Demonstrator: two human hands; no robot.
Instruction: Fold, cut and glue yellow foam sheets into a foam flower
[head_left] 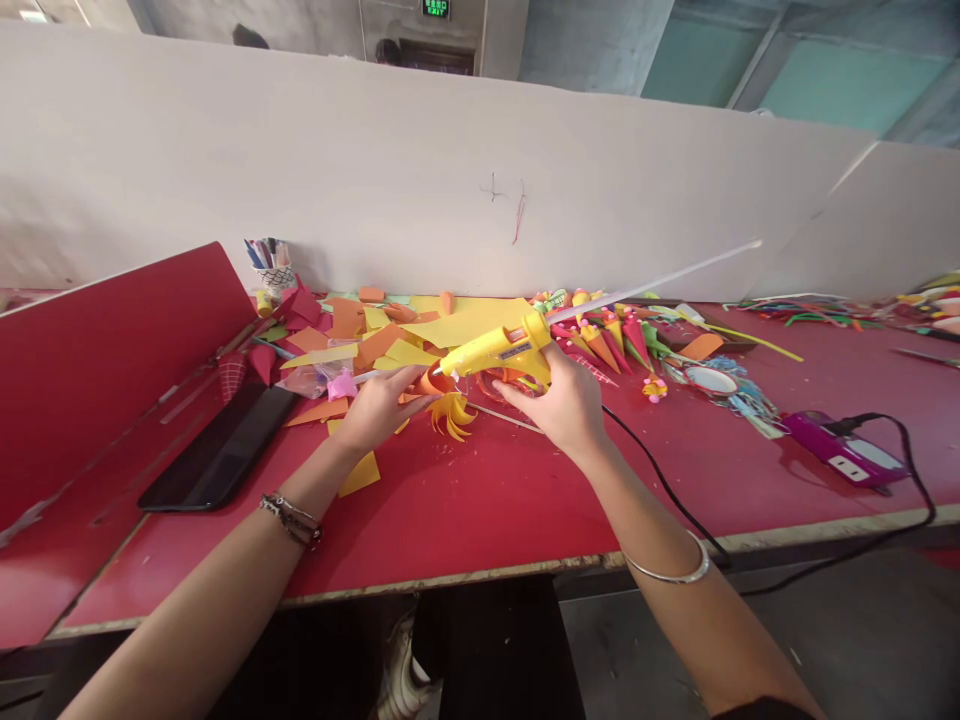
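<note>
My right hand (564, 405) is closed around a yellow glue gun (495, 350), whose nozzle points left. A long clear glue stick (652, 283) sticks out of its back end. Between the fingers of my left hand (382, 408) is a small orange paper cone (433, 380), its open edge touching or nearly touching the nozzle. Just below the cone is a yellow paper piece cut into curved strips (452, 415); whether it is joined to the cone I cannot tell. Part of the cone is hidden by my fingers.
Orange and yellow paper scraps (390, 345) cover the table behind my hands. Several small finished cones (607, 335) lie right of them. A black phone (217, 450) rests at left, near a pen cup (274, 270). A purple power strip (847, 450) with a black cord sits at right.
</note>
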